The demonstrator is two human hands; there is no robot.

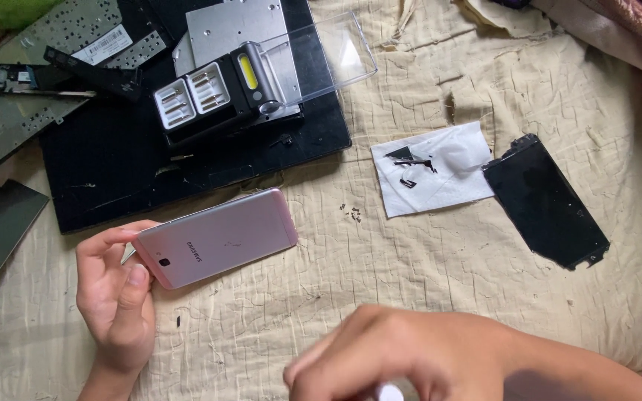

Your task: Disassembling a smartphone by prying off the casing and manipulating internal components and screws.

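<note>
Left hand (117, 293) pinches 1 end of the pink metal-backed smartphone (217, 238), face down on the wrinkled beige cloth (425, 260), thumb on its corner. Right hand (410, 356) blurred near bottom edge, fingers curled; can't tell if holding anything. Black detached phone screen (545, 202) lies well to the right, apart from the phone

Bare cloth (321, 297) is left open below the pink phone (217, 238); passage rightward is narrowed by small screws (352, 213), the white paper (432, 169) and the black screen panel (545, 202).
</note>
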